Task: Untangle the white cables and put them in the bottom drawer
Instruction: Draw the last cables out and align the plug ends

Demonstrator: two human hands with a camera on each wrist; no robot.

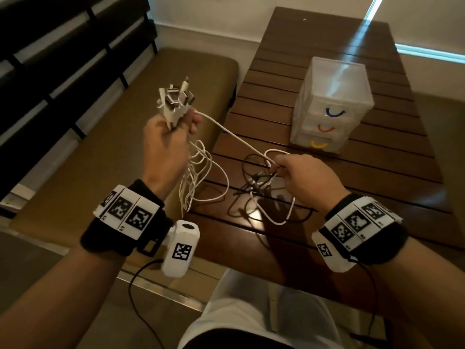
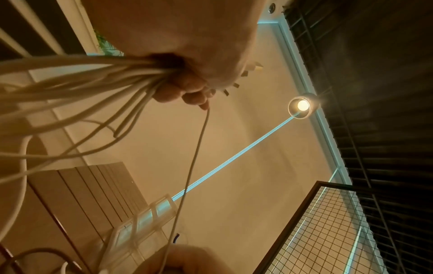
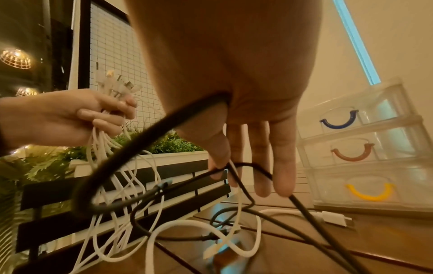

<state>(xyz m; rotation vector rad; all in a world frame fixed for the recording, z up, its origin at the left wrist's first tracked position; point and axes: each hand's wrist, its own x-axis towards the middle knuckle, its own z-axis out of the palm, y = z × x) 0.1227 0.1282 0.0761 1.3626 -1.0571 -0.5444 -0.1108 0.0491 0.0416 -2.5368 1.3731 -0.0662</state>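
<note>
Left hand (image 1: 164, 144) is gripping a bundle of white cables (image 1: 201, 177) below their connectors; right hand (image 1: 300, 176) is pinching one white strand among black cables (image 1: 251, 172) over the counter (image 1: 377, 172).

slatted table (image 1: 392, 172), drawer unit (image 1: 332, 107) (closed), cables (image 1: 274, 217)

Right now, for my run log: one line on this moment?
left hand: grips white cables | right hand: pinches one cable | drawers: shut
</note>
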